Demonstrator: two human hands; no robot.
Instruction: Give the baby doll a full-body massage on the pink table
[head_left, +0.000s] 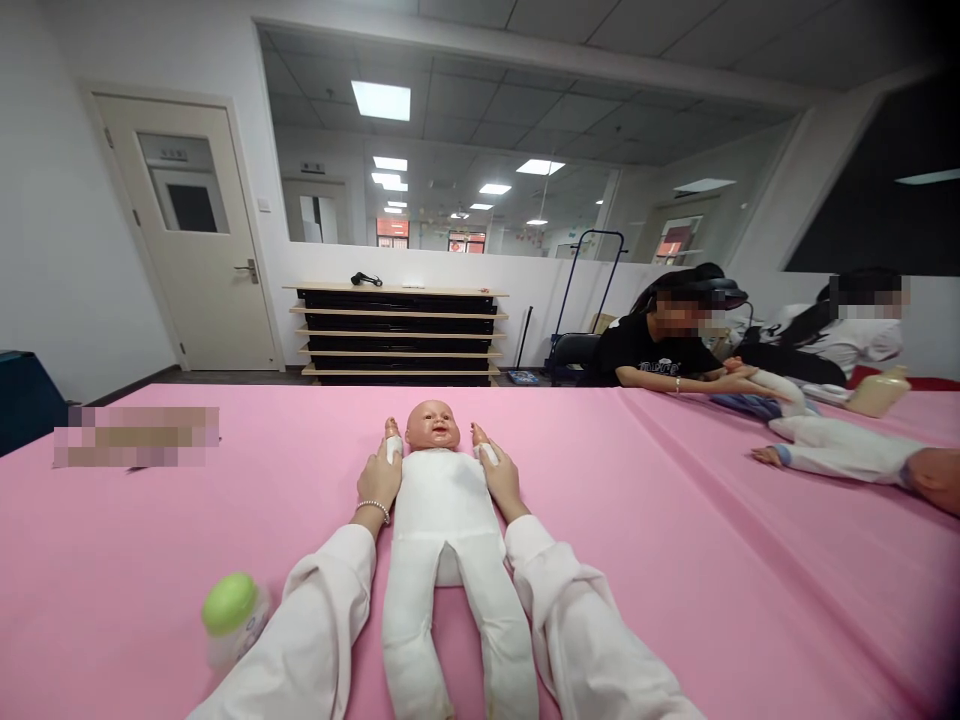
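Note:
A baby doll (446,500) with a white cloth body lies on its back on the pink tabletop, head away from me and legs toward me. My left hand (380,478) is wrapped around the doll's arm on the left, and the doll's small hand pokes up above my fingers. On the other side, my right hand (501,474) grips the doll's other arm in the same manner. Both doll arms are raised beside its head. A beaded bracelet circles my left wrist. Close to my left forearm stands a jar with a green lid (230,603).
The pink cloth (637,560) covers the table. At the right, a co-worker (664,340) holds another doll (847,445), with a beige bottle (879,391) nearby. A blurred-out item (135,437) lies at the left. Stacked boards (401,335) stand behind the table.

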